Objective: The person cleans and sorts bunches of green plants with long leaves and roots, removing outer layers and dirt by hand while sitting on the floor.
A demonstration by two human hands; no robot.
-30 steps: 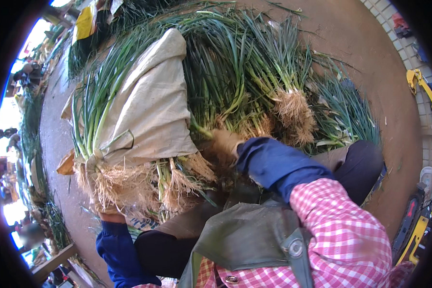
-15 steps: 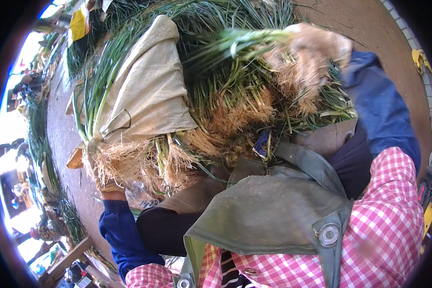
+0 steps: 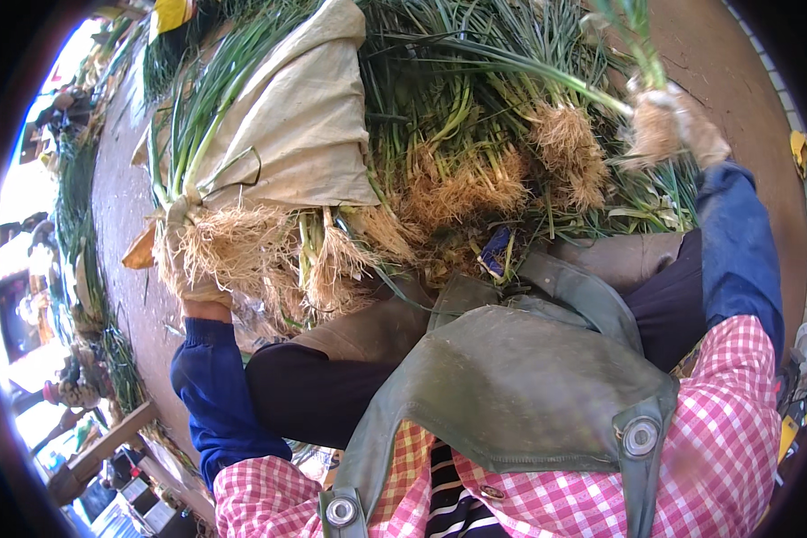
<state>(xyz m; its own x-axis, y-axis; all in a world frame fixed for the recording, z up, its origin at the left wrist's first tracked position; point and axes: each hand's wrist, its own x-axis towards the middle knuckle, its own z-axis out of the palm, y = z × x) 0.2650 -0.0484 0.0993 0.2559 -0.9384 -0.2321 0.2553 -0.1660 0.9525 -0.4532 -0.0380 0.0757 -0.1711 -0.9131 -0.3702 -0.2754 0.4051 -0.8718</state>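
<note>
My left hand (image 3: pixel 186 269), in a pale glove, is closed around the base of a bunch of green onions (image 3: pixel 242 244). Their tan roots spread to the right and their long leaves point up and away. My right hand (image 3: pixel 698 130), gloved too, grips a smaller bunch of green onions (image 3: pixel 652 121) out at the far right. That bunch stands leaves up with its roots hanging. Between the hands lies a pile of green onions (image 3: pixel 462 184), roots toward me. A cream cloth (image 3: pixel 296 125) covers part of the leaves next to my left hand.
A dark green apron (image 3: pixel 520 386) covers my lap. Just beyond it, a small dark blue object (image 3: pixel 495 251) lies among root scraps. Loose leaves (image 3: pixel 650 215) lie by my right knee. More green onions (image 3: pixel 73 242) line the far left, near a wooden bar (image 3: pixel 108 448).
My right hand has swung right, away from the pile, with its bunch turned from leaves pointing left to leaves up. The left hand keeps its hold in about the same place.
</note>
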